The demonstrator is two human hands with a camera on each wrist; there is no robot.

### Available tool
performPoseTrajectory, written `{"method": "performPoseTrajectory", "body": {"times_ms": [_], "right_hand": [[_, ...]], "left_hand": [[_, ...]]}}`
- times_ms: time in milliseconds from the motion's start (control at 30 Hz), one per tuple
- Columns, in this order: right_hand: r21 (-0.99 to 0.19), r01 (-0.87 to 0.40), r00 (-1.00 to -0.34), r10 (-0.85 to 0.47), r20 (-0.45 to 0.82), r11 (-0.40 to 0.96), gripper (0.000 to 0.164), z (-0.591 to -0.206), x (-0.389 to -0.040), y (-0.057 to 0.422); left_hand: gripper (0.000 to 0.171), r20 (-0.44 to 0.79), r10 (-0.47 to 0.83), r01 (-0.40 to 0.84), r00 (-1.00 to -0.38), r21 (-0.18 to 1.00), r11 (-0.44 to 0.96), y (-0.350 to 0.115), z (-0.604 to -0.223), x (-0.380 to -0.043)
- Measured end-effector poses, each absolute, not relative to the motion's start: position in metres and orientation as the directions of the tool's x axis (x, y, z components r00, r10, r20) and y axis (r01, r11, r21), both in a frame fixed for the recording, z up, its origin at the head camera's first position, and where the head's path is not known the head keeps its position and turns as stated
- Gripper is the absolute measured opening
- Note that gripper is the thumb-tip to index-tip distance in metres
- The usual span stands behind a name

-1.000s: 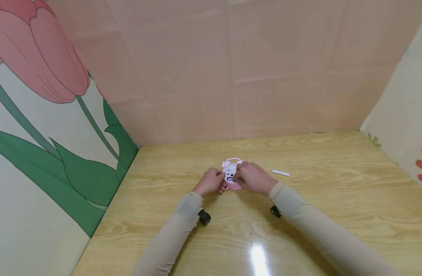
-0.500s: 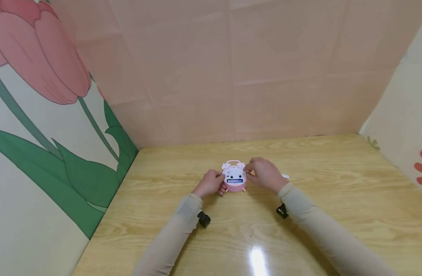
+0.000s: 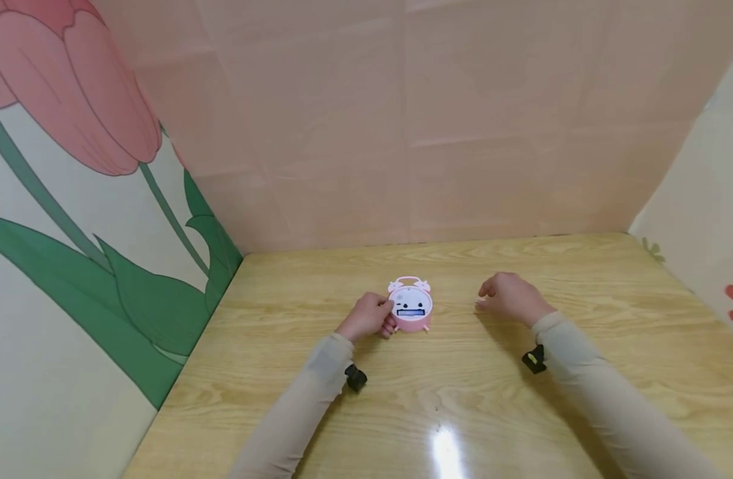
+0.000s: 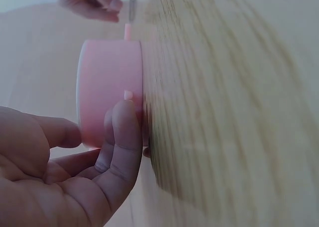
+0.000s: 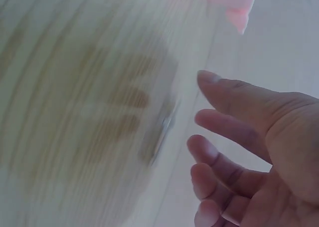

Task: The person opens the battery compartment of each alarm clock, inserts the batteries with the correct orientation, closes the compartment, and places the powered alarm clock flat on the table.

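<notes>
A pink alarm clock (image 3: 412, 324) lies on the table with its white back up, handle and bells toward the far wall. In its back is a dark-edged slot with a bluish-white piece (image 3: 411, 313) inside. My left hand (image 3: 368, 315) grips the clock by its left side, thumb at the back's edge and fingertips by a small foot (image 4: 128, 95). Well to the right of the clock, my right hand (image 3: 511, 299) hovers with bent, parted fingers and holds nothing. Below those fingers lies a thin, pale strip (image 5: 162, 132), blurred in the right wrist view and mostly hidden in the head view.
The wooden table (image 3: 318, 279) meets a pink-draped wall (image 3: 330, 133) at the back. A panel with painted tulips (image 3: 103, 86) stands at the left, and a pale panel (image 3: 702, 199) at the right. Black straps (image 3: 355, 378) hang below both wrists.
My right hand has left the clock's back and moved right, over the white strip. That uncovered the slot with the piece in it. My left hand has stayed on the clock.
</notes>
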State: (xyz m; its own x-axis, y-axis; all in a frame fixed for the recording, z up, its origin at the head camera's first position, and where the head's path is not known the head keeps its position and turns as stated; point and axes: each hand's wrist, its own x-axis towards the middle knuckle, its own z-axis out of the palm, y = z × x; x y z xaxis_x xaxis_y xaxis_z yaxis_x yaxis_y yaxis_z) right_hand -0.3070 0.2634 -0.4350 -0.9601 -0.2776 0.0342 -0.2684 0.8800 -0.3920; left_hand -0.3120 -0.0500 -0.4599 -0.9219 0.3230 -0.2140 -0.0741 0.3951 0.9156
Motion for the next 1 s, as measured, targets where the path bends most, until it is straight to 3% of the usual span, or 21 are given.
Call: {"method": "performPoseTrajectory", "body": {"times_ms": [1000], "right_hand": [[-0.397, -0.262, -0.955, -0.297, -0.026, 0.879, 0.010, -0.445, -0.311, 0.291]], "left_hand": [[0.034, -0.234, 0.319, -0.095, -0.918, 0.914, 0.395, -0.049, -0.457, -0.311]]}}
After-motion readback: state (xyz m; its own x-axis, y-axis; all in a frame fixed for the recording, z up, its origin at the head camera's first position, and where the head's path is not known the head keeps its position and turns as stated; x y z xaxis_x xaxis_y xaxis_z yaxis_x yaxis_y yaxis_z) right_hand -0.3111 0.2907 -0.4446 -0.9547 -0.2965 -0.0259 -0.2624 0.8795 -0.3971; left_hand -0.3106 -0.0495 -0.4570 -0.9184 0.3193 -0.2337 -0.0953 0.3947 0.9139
